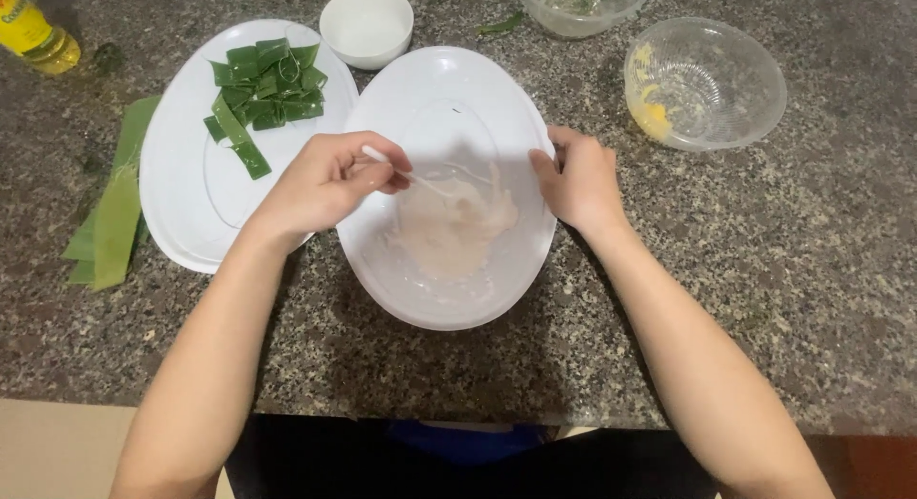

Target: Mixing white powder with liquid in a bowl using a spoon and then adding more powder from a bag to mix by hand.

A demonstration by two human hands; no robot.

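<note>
A speckled granite counter carries everything. At frame centre sits a smooth white oval plate holding a pale, sticky mass of dough. The left hand is closed around a thin white utensil whose tip lies in the dough; the right hand pinches the plate's right rim. Upper left, a second oval plate bears glossy green leaf strips, with longer leaf pieces beside it on the counter. Above stand a small white bowl, a clear bowl, and at upper right a ribbed clear bowl smeared yellow. A yellow oil bottle lies at the corner.
</note>
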